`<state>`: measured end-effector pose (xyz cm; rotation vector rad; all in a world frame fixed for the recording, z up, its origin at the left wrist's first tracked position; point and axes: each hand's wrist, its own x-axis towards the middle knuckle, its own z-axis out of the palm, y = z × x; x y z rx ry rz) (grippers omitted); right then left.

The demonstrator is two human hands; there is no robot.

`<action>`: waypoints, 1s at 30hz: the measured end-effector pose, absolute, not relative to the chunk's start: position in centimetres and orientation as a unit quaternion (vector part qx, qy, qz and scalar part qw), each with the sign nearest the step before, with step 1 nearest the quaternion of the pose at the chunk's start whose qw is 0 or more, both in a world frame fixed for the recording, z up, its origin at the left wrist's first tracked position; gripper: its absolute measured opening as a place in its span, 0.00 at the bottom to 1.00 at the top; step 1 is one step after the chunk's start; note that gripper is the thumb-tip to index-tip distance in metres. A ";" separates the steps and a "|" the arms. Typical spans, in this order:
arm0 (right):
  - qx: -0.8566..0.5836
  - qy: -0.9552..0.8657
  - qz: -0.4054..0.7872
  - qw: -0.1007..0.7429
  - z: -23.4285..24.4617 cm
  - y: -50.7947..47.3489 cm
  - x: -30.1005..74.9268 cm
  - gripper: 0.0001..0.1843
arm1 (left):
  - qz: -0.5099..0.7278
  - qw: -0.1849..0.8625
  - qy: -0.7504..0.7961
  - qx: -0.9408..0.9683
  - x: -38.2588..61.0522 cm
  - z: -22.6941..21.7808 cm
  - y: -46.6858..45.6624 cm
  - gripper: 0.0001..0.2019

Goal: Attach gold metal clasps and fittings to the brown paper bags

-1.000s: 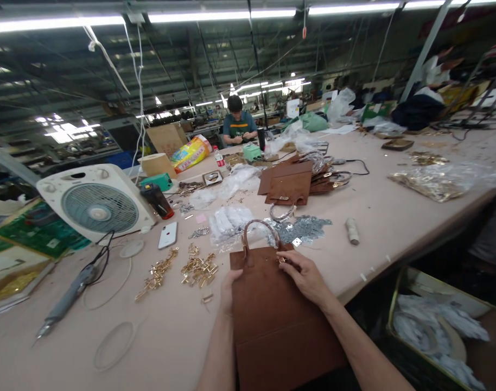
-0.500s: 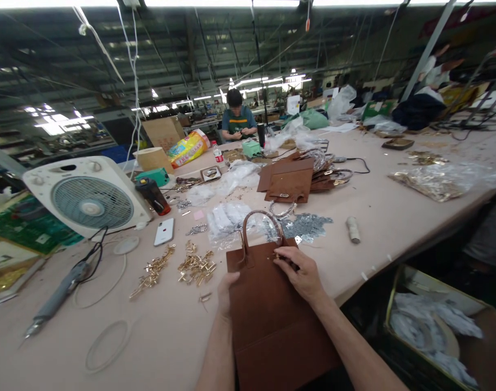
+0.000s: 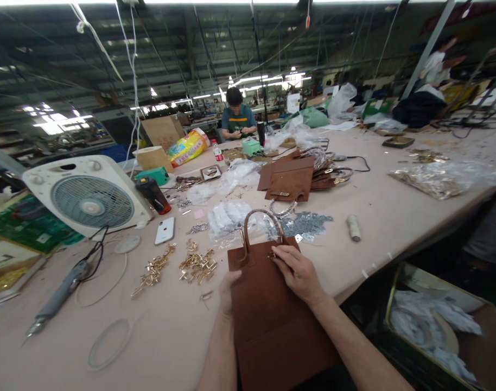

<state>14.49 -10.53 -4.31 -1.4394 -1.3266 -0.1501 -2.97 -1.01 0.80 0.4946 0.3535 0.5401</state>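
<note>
A brown leather bag panel (image 3: 268, 309) with an arched handle (image 3: 252, 214) lies before me, its top over the table and its lower part towards my lap. My left hand (image 3: 228, 290) grips the panel's left edge, thumb on top and fingers hidden beneath. Near the right foot of the handle, my right hand (image 3: 299, 271) pinches a small metal fitting (image 3: 271, 254) against the leather. The fingers partly cover this piece, so its exact kind is unclear. Left of the panel lie gold-coloured metal fittings (image 3: 198, 266) in loose piles.
A grey electric screwdriver (image 3: 61, 296), a phone (image 3: 164, 231) and a fan (image 3: 89, 198) occupy the left side. Beyond the bag are flat silver plates (image 3: 309, 224) and stacked brown panels (image 3: 291, 179). A thread spool (image 3: 353, 228) stands right; a box (image 3: 435, 326) sits below the edge. Another person (image 3: 237, 119) sits opposite.
My right hand has shifted slightly, its fingers now drawn closer together over the fitting. The panel has moved a touch to the right; my left hand keeps its hold.
</note>
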 end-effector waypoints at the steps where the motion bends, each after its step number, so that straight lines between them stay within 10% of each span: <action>1: -0.610 -0.567 -0.061 0.550 -4.3 -10.6 14.5 0.22 | 0.262 0.919 0.174 0.239 -3.0 0.8 -1.1 0.27; 30: -0.636 -0.542 -0.032 0.549 -3.6 -10.3 14.1 0.15 | 0.235 0.920 0.180 0.255 -3.3 0.1 -0.5 0.28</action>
